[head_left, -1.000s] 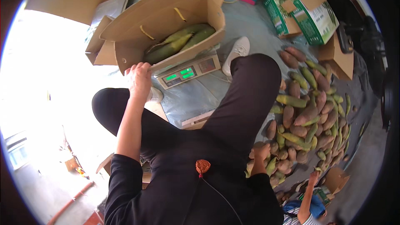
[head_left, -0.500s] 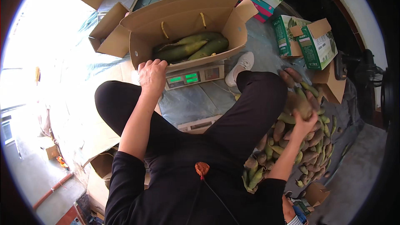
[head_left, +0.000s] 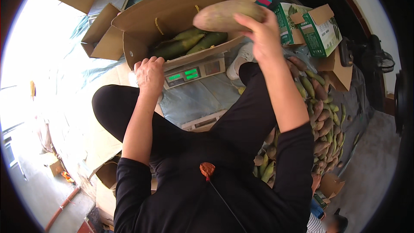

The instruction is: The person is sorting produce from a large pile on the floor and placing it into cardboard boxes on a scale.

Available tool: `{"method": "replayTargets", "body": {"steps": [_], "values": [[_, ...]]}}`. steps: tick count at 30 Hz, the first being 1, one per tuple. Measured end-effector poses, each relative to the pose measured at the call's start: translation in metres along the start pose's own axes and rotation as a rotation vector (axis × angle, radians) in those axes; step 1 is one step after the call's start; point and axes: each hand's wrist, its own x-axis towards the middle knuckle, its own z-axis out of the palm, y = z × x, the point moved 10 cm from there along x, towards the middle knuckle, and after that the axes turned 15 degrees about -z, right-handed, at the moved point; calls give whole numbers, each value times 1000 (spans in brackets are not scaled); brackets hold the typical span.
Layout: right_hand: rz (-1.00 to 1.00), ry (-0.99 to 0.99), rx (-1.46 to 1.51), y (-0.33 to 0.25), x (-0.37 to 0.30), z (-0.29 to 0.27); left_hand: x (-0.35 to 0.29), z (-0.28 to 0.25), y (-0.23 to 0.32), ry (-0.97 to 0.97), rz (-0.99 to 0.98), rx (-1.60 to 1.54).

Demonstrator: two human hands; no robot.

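Note:
An open cardboard box (head_left: 181, 2) with yellow cord handles stands on a digital scale (head_left: 210, 68) whose green display is lit. Several long green radishes (head_left: 174, 48) lie inside the box. My left hand (head_left: 149, 74) has its fingers hooked over the box's near left rim. Raised over the box's right end, my right hand (head_left: 265, 32) grips a large pale, brownish-pink radish (head_left: 217, 16), slightly blurred. To my right, a heap of green and brownish radishes (head_left: 325, 125) lies on dark sheeting, partly hidden by my right arm.
Green-and-white printed cartons (head_left: 318, 34) stand at the right beyond the heap, near a black fan (head_left: 377, 56). An open brown carton (head_left: 101, 45) sits left of the box. Another person (head_left: 317, 222) is partly visible at lower right.
My right hand has moved from the heap up and left to the box, carrying the radish. My left hand stays on the box's rim. The whole view has shifted slightly.

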Motion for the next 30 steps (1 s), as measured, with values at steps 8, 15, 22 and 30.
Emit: {"method": "replayTargets", "body": {"steps": [8,15,22,30], "values": [[10,-81,-216,18,18,-18,2,1,5,28,24,14],[-16,30,-450,-23,-45,-176,5,6,3,8,35,96],[360,244,-725,82,-209,-355,3,16,6,-69,24,140],[903,-331,-1146,203,-438,-395,6,24,-11,-13,64,40]]}}
